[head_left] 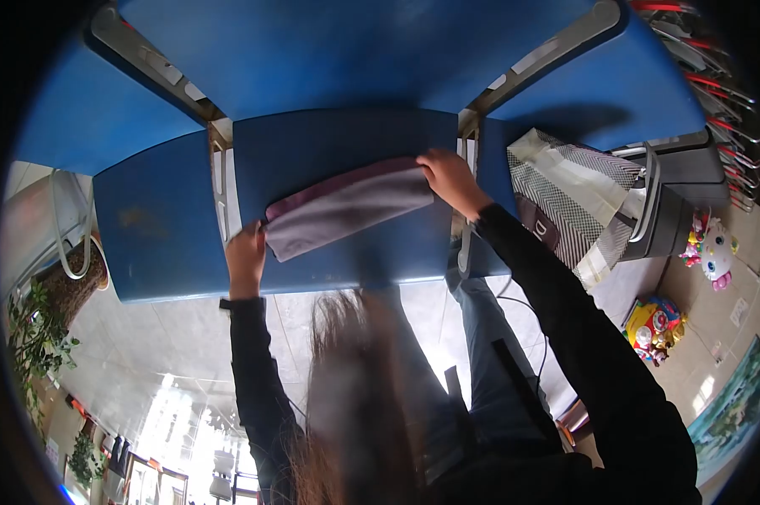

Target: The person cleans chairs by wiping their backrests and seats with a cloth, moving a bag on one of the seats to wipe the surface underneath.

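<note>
A long folded piece of purple-grey fabric (350, 209) stretches between my two hands over the middle blue seat (312, 139). Its upper edge is a darker purple band. At its left end, the fingers of my left hand (245, 257) are closed on the corner. My right hand (452, 179) pinches the upper right corner, higher than the left one. Whether the fabric rests on the seat or hangs just above it, I cannot tell.
A striped and checked bag (565, 194) lies on the right-hand seat. More blue seats (148, 215) join the row, with metal armrests (523, 66) between the backs. Toy-like colourful objects (653, 328) and a leafy plant (36, 341) stand at the sides. Long hair hangs below.
</note>
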